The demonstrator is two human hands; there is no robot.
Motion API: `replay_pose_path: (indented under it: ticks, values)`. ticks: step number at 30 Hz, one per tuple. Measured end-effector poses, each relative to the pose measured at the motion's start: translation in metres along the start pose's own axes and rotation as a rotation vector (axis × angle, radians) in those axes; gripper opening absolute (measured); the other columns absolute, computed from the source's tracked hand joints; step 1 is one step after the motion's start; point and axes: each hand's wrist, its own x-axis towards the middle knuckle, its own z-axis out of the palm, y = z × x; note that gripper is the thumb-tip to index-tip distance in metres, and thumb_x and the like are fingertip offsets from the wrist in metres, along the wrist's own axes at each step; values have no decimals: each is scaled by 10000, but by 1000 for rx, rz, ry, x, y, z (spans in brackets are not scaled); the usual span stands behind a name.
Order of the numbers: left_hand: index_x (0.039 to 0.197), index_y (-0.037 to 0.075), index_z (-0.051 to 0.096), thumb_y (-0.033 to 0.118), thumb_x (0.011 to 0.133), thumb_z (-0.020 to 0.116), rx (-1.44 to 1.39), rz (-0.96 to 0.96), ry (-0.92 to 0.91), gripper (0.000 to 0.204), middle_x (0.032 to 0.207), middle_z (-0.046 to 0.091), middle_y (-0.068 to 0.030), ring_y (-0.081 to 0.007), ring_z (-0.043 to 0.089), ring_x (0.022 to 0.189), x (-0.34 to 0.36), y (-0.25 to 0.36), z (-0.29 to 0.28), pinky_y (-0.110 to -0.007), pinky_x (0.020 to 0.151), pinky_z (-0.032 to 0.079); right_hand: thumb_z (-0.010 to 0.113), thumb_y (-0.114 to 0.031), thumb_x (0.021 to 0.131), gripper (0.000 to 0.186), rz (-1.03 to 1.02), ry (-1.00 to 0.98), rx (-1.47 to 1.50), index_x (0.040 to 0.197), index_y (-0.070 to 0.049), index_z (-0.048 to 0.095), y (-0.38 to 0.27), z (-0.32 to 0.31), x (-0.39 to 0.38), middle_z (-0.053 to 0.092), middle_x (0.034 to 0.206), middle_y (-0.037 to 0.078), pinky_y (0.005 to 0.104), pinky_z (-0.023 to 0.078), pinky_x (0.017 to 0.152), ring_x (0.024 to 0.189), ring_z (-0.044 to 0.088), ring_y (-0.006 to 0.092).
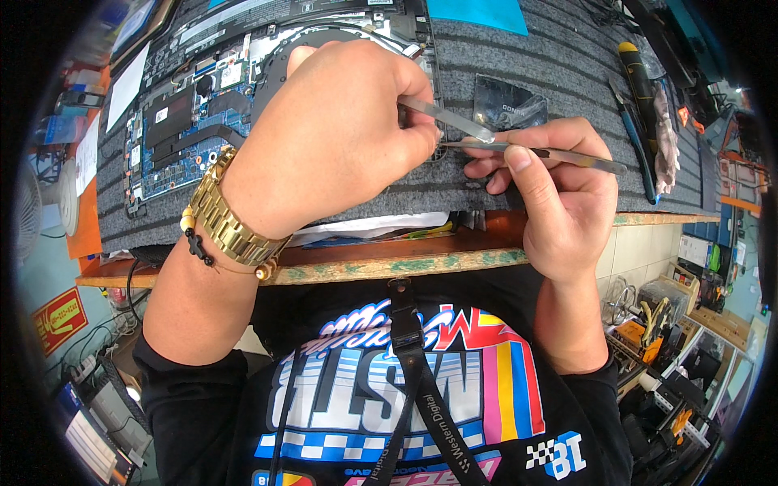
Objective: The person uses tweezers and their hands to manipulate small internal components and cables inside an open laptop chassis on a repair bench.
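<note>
My left hand [340, 130], with a gold watch, is over an open laptop chassis [174, 154] with a blue circuit board. Its thumb and forefinger pinch a flat silver metal strip [446, 115] that slopes down to the right. My right hand [559, 194] holds a slim metal tool [583, 156] level between thumb and fingers, at the lower end of the strip, where something small and whitish shows, too small to name. The left end of the tool is near my left fingertips. A dark, shiny square packet [506, 97] lies behind my right hand.
The laptop rests on a grey striped mat [551, 65] at a worn wooden edge [409, 259]. At the right lie a yellow-black-handled tool [628, 65] and slimmer tools [640, 162]. A blue sheet [478, 12] is at the back, white paper [126, 81] and a fan [53, 202] at the left.
</note>
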Motion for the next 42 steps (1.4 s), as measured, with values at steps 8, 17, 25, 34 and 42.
replay_pose_path:
  ticks: [8, 17, 25, 34, 42]
  values:
    - [954, -45, 794, 178, 857, 849, -16, 1, 9, 248, 840, 764, -191, -289, 752, 746, -1, -2, 1, -368, 716, 577, 658, 28, 1080, 112, 19, 22, 61, 1126, 124, 696, 1, 1, -1, 792, 1102, 180, 246, 610, 742, 920, 808, 204]
    - [959, -33, 795, 184, 868, 840, -30, 17, 5, 240, 829, 745, -177, -271, 711, 721, 0, -3, 0, -372, 684, 543, 659, 19, 1084, 103, -9, 21, 100, 1152, 95, 649, 5, -1, -1, 809, 1104, 208, 246, 617, 760, 925, 805, 195]
    - [972, -36, 791, 184, 918, 837, -93, 9, 14, 231, 812, 735, -141, -213, 697, 724, 0, -7, 0, -342, 686, 537, 650, 29, 1085, 98, -35, 29, 140, 1165, 84, 637, 8, 0, -2, 804, 1118, 222, 260, 622, 803, 947, 795, 190]
    - [1015, -45, 780, 116, 980, 794, -120, -64, 34, 165, 815, 732, -51, -93, 652, 756, -1, -4, -12, -280, 693, 512, 637, 59, 1080, 105, -75, 101, 144, 1173, 71, 590, -1, 6, -4, 793, 1159, 260, 284, 637, 831, 939, 790, 205]
    - [1057, -49, 776, 38, 997, 764, -318, -53, 16, 106, 958, 769, -30, -84, 688, 863, -5, -3, -27, -267, 771, 554, 667, -33, 1106, 137, -118, 117, 190, 1167, 58, 584, -20, 0, 1, 782, 1169, 303, 293, 639, 776, 908, 789, 234]
